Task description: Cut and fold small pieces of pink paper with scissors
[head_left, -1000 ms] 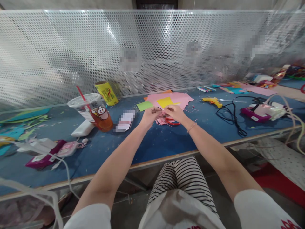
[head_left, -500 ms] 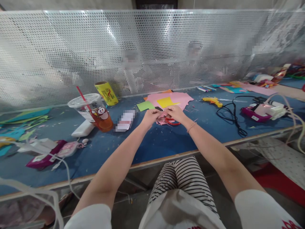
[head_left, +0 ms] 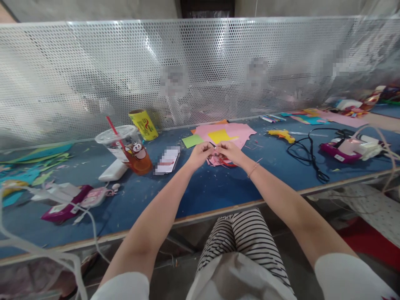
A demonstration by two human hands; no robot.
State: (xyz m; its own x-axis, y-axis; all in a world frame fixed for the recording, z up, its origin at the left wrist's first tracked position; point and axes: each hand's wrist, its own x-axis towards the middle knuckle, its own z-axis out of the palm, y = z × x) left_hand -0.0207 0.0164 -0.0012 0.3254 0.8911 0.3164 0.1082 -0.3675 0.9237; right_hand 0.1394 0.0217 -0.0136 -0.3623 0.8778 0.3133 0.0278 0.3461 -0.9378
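My left hand [head_left: 200, 155] and my right hand [head_left: 230, 153] meet over the table, fingertips pinched together on a small piece of pink paper [head_left: 214, 152]. Fingers cover most of that piece, so its shape is hard to make out. Below my right hand lies a red loop [head_left: 229, 164], which looks like a scissors handle; the rest is hidden. Pink scraps [head_left: 213, 161] lie under my fingers. Just beyond are a large pink paper sheet [head_left: 245, 132], a yellow paper [head_left: 218, 136] on top of it and a green paper [head_left: 191, 141].
On the left stand a drink cup [head_left: 139, 156] with a straw, a yellow roll [head_left: 144, 125], a phone [head_left: 168, 161] and a power strip [head_left: 67, 204]. To the right lie a yellow glue gun [head_left: 281, 134], black cable [head_left: 309, 156] and another power strip [head_left: 340, 153]. A perforated screen [head_left: 125, 62] borders the back.
The view has shifted slightly, so everything sits a little lower and to the right. My fingertips have drawn a bit closer together over the pink piece.
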